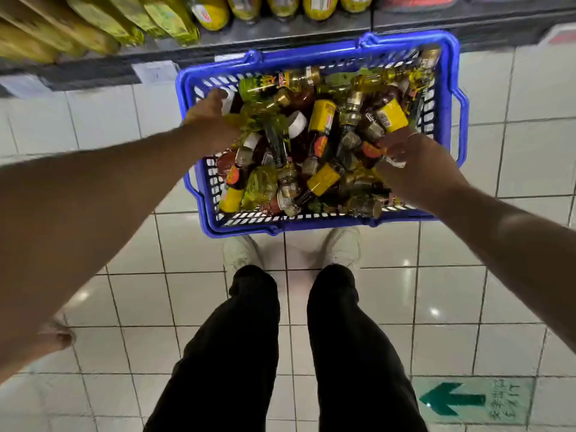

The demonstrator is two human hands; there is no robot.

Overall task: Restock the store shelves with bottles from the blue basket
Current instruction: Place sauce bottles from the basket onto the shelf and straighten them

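Both my bare arms stretch forward and down. My left hand [208, 115] reaches palm down, fingers curled. My right hand [408, 157] is curled closed, knuckles up.

A blue basket [314, 227] sits on the white tiled floor [452, 294] just in front of a pair of white shoes [241, 252] and black trouser legs [249, 338], heaped with small bottles [322, 116] in dark, yellow and green wrappings. The left hand [212, 116] reaches into the basket's left side among the bottles, while the right hand [405, 157] curls its fingers around a dark bottle with a yellow label [386, 115] at the right side. Beyond the basket runs a dark shelf [280, 35] carrying yellow bottles [212, 10], and a green arrow sticker [452, 399] lies on the floor.
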